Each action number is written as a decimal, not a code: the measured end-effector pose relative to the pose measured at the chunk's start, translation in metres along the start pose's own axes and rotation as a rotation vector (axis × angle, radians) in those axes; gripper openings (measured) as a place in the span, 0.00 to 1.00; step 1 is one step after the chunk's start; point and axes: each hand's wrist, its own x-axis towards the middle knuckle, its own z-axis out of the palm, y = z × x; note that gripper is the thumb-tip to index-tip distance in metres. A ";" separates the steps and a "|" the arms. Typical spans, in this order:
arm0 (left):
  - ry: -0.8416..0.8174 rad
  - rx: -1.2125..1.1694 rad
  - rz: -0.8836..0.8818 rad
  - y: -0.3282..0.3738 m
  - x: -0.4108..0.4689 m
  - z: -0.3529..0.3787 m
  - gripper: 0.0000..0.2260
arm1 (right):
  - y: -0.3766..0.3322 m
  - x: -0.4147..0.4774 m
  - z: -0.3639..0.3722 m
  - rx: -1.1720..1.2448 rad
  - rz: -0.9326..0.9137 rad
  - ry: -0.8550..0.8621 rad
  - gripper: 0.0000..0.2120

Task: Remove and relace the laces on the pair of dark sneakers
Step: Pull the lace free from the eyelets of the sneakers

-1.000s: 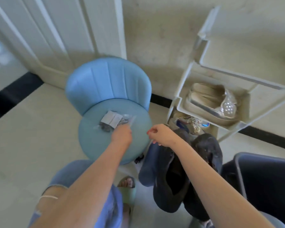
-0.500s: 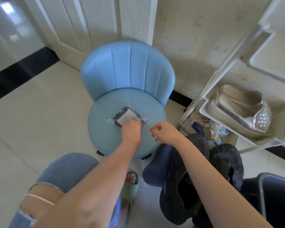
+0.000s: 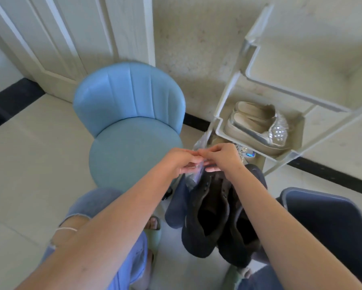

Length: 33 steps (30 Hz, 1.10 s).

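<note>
The pair of dark sneakers (image 3: 212, 214) lies on my lap below my hands, openings facing up, with no laces showing. A small clear plastic packet (image 3: 196, 173) hangs between my hands, just above the sneakers. My left hand (image 3: 181, 162) pinches its left side. My right hand (image 3: 221, 156) pinches its top from the right. What the packet holds is too blurred to tell.
A light blue round chair (image 3: 132, 130) stands on the floor ahead on the left. On the right is a white shoe rack (image 3: 234, 88) holding pale sparkly shoes (image 3: 259, 126). A dark bin (image 3: 326, 225) sits at the right. My feet in green sandals (image 3: 154, 229) rest on the tiled floor.
My left hand picked the packet up off the blue chair seat and brought it right, over the sneakers. My right hand has joined it on the packet.
</note>
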 end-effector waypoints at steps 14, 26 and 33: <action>0.088 0.216 0.403 -0.005 -0.035 0.115 0.03 | 0.062 -0.073 -0.105 -0.662 -0.444 0.373 0.17; -0.414 0.295 0.382 -0.027 -0.042 0.155 0.10 | 0.093 -0.074 -0.120 -1.014 -0.351 -0.117 0.21; 0.002 0.420 0.684 -0.011 -0.027 0.139 0.09 | 0.092 -0.067 -0.121 -0.240 -0.288 0.207 0.04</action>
